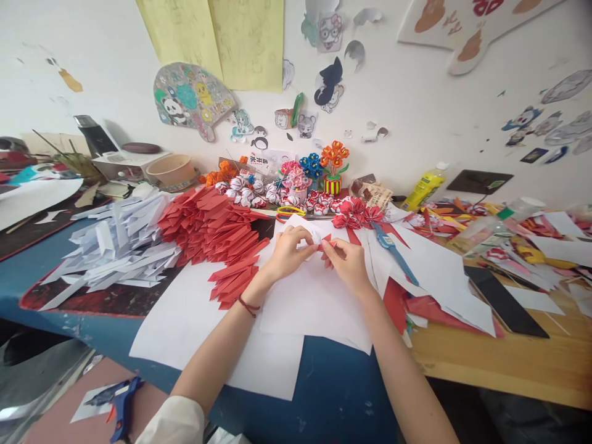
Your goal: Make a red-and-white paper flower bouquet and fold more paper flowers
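Note:
Over the white paper sheets (319, 308), my left hand (291, 250) and my right hand (345, 259) meet with their fingertips close together. Between them is a small folded paper piece (327, 245), red with some white beside it. My left hand pinches its left side and my right hand its right side; the fingers partly hide its shape. Left of my hands lies a heap of folded red paper strips (213, 228), and farther left a heap of folded white paper strips (120, 240). Just behind are red-and-white paper balls (354, 213).
A blue watch (393, 250) lies on paper to the right, near a black phone (504, 301). Paper flowers in a striped pot (333, 184) and a yellow bottle (424, 188) stand by the wall. A blue glue gun (123, 404) sits low at left.

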A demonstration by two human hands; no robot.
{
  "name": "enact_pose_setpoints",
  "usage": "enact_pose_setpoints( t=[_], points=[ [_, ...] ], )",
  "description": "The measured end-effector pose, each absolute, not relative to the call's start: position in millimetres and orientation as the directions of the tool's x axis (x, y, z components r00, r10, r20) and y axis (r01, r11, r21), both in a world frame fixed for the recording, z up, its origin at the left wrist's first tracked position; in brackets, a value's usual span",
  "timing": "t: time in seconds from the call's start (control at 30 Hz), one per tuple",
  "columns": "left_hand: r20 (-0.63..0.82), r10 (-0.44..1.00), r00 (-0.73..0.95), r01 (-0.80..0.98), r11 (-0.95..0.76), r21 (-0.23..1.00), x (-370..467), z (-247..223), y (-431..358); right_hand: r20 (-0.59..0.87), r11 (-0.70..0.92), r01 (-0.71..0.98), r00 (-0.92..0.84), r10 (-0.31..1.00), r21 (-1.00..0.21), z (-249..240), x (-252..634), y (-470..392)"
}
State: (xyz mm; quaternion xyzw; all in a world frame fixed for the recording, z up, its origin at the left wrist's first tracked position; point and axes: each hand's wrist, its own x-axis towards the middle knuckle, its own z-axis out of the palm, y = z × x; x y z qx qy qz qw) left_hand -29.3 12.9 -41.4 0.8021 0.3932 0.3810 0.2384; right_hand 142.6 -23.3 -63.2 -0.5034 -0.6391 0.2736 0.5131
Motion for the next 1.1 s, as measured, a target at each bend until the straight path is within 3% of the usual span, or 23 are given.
enact_pose_setpoints(
  t=[0.13,0.3,0.67,0.83,0.97,1.1],
  points=[
    [0.476,0.806,0.352,0.418,-0.59,0.691,-26,-44,13,0.362,0.333,0.308,0.038,0.931,-0.891,-61,142,-24],
    [0.503,0.813,0.294,0.519,-0.578,0.63,-22,-45,9,0.394,0.354,0.346,0.052,0.918,-0.869,-60,140,-24],
    [0.432,0.782,0.449,0.483,-0.619,0.62,-30,-47,16,0.388,0.383,0.371,-0.066,0.919,-0.846,-65,146,-23],
    [0.434,0.81,0.394,0.391,-0.575,0.718,-30,-47,20,0.511,0.463,0.533,-0.065,0.857,-0.708,-64,144,-25],
    [0.381,0.811,0.444,0.359,-0.551,0.753,-30,-47,20,0.59,0.533,0.629,-0.144,0.795,-0.565,-65,143,-26],
    [0.351,0.8,0.487,0.353,-0.548,0.759,-33,-46,21,0.601,0.558,0.613,-0.163,0.782,-0.56,-64,144,-28]
  ],
)
